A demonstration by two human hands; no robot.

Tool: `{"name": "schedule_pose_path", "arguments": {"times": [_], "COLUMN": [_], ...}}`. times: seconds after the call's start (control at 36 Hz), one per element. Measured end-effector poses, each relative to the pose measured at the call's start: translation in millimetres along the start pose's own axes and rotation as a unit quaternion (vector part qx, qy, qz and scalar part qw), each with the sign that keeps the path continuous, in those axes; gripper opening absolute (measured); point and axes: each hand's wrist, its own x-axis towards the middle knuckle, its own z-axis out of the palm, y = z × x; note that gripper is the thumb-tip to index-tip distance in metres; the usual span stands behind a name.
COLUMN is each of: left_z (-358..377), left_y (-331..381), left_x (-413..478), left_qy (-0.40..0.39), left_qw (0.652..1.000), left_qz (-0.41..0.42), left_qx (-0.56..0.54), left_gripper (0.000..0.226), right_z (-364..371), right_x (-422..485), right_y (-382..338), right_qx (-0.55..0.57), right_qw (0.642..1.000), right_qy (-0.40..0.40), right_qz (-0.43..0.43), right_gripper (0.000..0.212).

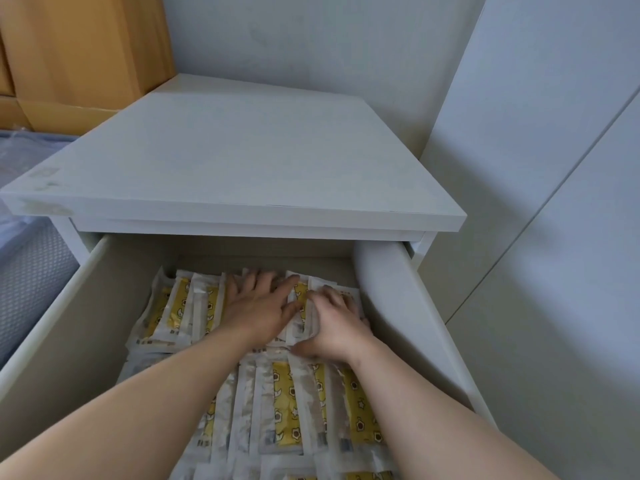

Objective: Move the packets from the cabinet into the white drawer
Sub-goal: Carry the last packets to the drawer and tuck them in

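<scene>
The white drawer is pulled out below the white cabinet top. Several clear packets with yellow patterned contents lie in it, in a far row and a near row. My left hand lies flat with straight fingers on the far row of packets. My right hand rests just to its right, fingers bent and pressing on the packets near the drawer's right wall. Both forearms reach in from the bottom of the view.
A pale rounded wall forms the drawer's right side. White wardrobe panels stand to the right. A wooden unit stands at the far left, with a grey textured mat below it.
</scene>
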Motion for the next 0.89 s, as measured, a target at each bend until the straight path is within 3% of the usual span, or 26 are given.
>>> {"name": "schedule_pose_path", "arguments": {"times": [0.22,0.39,0.53,0.69,0.89], "left_z": [0.8,0.8,0.2,-1.8,-0.6], "left_y": [-7.9,-10.4,-10.8,-11.8,-12.5], "left_x": [1.7,0.3,2.0,2.9,-4.5], "left_qy": [-0.021,0.014,0.027,-0.041,-0.048], "left_qw": [0.998,0.999,0.999,0.999,0.999], "left_qz": [-0.047,-0.037,-0.030,0.006,0.011], "left_qx": [0.024,0.026,-0.023,-0.007,-0.010], "left_gripper": [0.078,0.065,0.055,0.054,0.053], "right_z": [0.8,3.5,1.2,0.8,3.0], "right_x": [2.1,4.5,8.7,7.5,6.2], "right_y": [3.5,3.2,1.5,1.4,1.9], "right_qx": [-0.029,-0.039,-0.016,-0.005,-0.021], "right_qw": [0.999,0.998,0.999,0.999,0.999], "right_qy": [0.010,0.037,0.046,0.041,0.045], "right_qz": [-0.012,-0.012,-0.018,-0.011,-0.002], "right_gripper": [0.085,0.086,0.069,0.064,0.067]}}
